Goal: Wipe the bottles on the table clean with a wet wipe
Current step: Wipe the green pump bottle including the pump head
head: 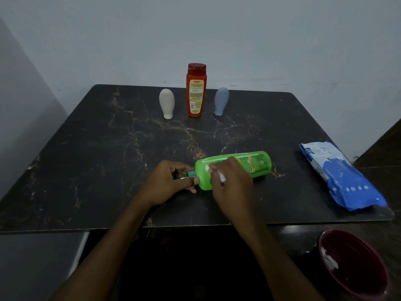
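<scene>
Midway, by the look of it. Green bottle (258, 161) lying on its side near the front of the table (97, 153) — cap end pinched in the curled left hand (169, 181), shoulder pressed by the right hand (232, 185), fingers bunched round a wet wipe (222, 178). Upright at the back, well apart: red bottle (196, 92), beige tube (166, 103), grey-blue tube (221, 101) (wiped or not, impossible to tell). Probably still to do — judging only from the neat row.

No text legible: tall red plastic bottle (196, 92) far beyond the fingers (219, 170) of the right hand (231, 183) has a blurred yellow label, green plastic bottle (258, 164) under them a smeared one, blue-and-white wipes pack (338, 177) right of them unreadable white lettering.
</scene>
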### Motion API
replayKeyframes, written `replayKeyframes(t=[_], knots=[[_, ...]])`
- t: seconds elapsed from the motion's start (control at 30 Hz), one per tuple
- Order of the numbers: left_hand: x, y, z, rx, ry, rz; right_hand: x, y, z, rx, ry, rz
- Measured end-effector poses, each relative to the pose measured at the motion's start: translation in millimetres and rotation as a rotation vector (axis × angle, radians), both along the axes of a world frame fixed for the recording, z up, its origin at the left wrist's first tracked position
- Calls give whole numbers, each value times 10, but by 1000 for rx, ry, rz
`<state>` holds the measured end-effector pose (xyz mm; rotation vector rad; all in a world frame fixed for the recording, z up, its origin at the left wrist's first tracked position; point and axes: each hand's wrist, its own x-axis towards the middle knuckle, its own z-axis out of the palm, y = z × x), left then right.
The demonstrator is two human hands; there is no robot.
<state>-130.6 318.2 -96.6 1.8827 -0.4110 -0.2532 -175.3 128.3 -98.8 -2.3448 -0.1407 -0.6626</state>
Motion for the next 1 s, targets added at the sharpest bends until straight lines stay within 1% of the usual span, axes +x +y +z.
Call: replayKeyframes(t=[0.07,0.1,0.27,0.3,0.37,0.43,0.5,0.57,0.67,0.73,0.8,0.87,0.9,1.0], knots=[[2,2,1,1,-8,0,-106,132,-33,-86,2,111],[4,2,2,1,-9,-2,-108,120,-44,-113,3,119],[11,4,-13,17,-13,-5,59,-75,-2,-17,18,-129],[12,12,-15,18,-14,-4,35,-17,-2,-19,12,-120],[17,19,-17,15,-15,-3,-54,126,-38,-42,12,-30],[17,20,-11,16,-19,-7,-108,114,-44,-61,-9,17],[13,21,-4,22,-18,-12,-44,-131,-28,-84,-4,-55],[11,27,-8,25,-17,-16,68,-518,-12,-127,-10,-205],[16,23,-10,33,-20,-19,178,-1023,-4,59,62,-379],[20,14,-8,41,-24,-16,201,-1081,-9,84,98,-410],[19,9,-7,44,-29,-15,183,-886,8,48,104,-387],[13,11,-6,41,-37,-14,122,-498,49,8,121,-332],[9,13,-3,37,-42,-14,70,-280,50,15,131,-279],[1,18,-9,25,-52,-14,-94,190,19,-11,49,-108]])
